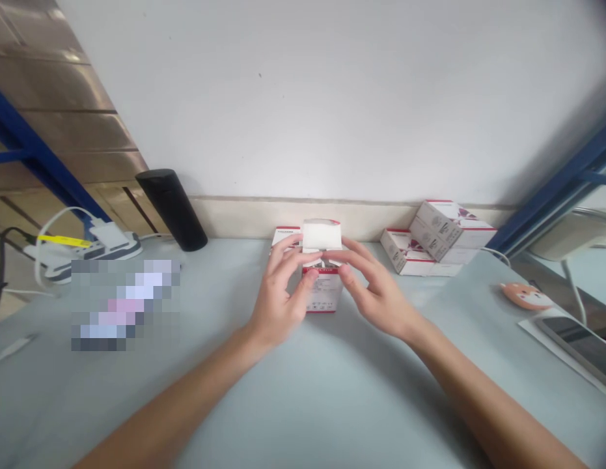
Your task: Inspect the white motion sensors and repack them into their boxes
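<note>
Before you lies a pale grey-blue table (263, 404), running under both your hands and up to a white wall (332, 98) beyond them. Blue metal frame uprights stand far out past your left hand (280, 286) and your right hand (375, 290).

Right of your right hand: a stack of white cartons with red trim (442, 238), one resting tilted on another; their print is too small to read. Further right lie a dark-screened tablet (578, 345) on a white sheet and a small fox-faced orange object (526, 296).

Left of your left hand: a black insulated bottle (172, 210) lying tilted, a white charger with cables and a yellow strip (82, 244), and a pixelated patch (124, 305), contents unreadable.

Between your hands: an upright white carton with a red band (323, 290), its small print illegible, and a white square piece (322, 236) at its top. Another red-edged carton (286, 236) shows just behind your left hand.

Both your hands are partly open, fingers curved, closing in on the carton's top from either side. You cannot tell from this view whether either has firm hold.
</note>
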Demonstrator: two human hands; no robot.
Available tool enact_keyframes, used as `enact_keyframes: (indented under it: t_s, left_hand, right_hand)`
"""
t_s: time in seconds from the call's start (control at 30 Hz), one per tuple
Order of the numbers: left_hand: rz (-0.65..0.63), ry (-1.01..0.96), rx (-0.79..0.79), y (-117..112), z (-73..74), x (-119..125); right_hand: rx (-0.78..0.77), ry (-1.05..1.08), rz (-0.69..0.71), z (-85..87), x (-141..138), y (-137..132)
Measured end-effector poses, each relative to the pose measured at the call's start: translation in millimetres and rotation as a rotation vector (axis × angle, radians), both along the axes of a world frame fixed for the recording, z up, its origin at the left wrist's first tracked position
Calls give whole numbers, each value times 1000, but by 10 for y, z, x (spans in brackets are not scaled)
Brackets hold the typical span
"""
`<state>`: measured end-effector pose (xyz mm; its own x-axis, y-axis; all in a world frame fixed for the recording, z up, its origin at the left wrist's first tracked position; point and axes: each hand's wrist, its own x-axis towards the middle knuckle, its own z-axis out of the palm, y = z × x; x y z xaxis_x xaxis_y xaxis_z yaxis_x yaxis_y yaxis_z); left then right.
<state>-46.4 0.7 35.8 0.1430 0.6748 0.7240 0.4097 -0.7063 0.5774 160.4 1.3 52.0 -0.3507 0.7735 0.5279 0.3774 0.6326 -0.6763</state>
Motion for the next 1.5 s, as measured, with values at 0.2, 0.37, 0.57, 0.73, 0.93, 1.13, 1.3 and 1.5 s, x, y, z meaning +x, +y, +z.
enact_keyframes:
  t_s: [0.2, 0.37, 0.57, 0.73, 0.93, 1.13, 1.3, 1.5]
  left_hand:
    - [-48, -21, -68, 55, -33, -52]
    - [-70, 2, -46, 58, -1, -66]
    - [-147, 33, 30, 27, -11, -46]
    - [-205, -204, -28, 75, -127, 1]
    - [-192, -41, -26, 90, -87, -31]
    - [-141, 22, 77, 129, -124, -58]
    - [-83, -80, 23, 187, -195, 48]
    - [118, -318, -181, 403, -276, -29]
  right_hand:
    - [12, 270, -27, -16, -49, 14]
    - [-24, 283, 6, -5, -17, 53]
    - [-97, 352, -63, 67, -28, 33]
    - [122, 96, -18, 74, 8, 4]
    - [250, 79, -150, 52, -11, -9]
    - [219, 10, -7, 49, 57, 24]
    - [256, -99, -95, -76, 44, 63]
    - [-184, -26, 50, -435, -29, 128]
